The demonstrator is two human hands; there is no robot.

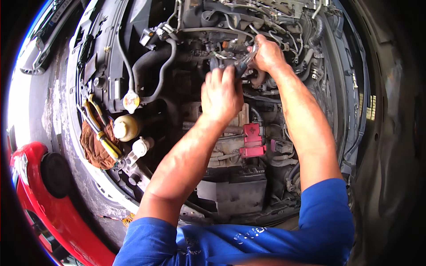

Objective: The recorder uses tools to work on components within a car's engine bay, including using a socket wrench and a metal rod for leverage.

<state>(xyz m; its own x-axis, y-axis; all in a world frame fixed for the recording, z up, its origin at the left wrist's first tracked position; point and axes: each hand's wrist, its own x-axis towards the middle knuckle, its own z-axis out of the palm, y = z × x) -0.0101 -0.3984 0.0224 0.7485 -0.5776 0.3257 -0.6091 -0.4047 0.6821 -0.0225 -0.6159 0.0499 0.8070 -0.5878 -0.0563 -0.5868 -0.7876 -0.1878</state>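
A slim metal tool [253,52] slants between our curled hands over the engine [193,17], its upper end at our right hand [268,55], its lower beside our left hand [222,94]; we cannot tell which grips it.

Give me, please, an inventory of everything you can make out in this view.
Engine bay: 1, grey and black, centre
Hoses: several, black and grey, throughout the bay
Round cap: 1, pale, left of centre
Reservoir: 1, cream, below that cap
Cover: 1, red, above the box
Box: 1, black, lower centre
Cloth: 1, brown, bay's left edge
Hand tools: at least 2, yellow-handled, on the cloth
Cars: 2, red lower left, silver upper left
Metallic item: 1, grey, at both grips, kind uncertain
Shirt: 1, blue, bottom
Forearms: 2, bare, from below
Left grip: 1, bare, upper centre
Right grip: 1, bare, farther right
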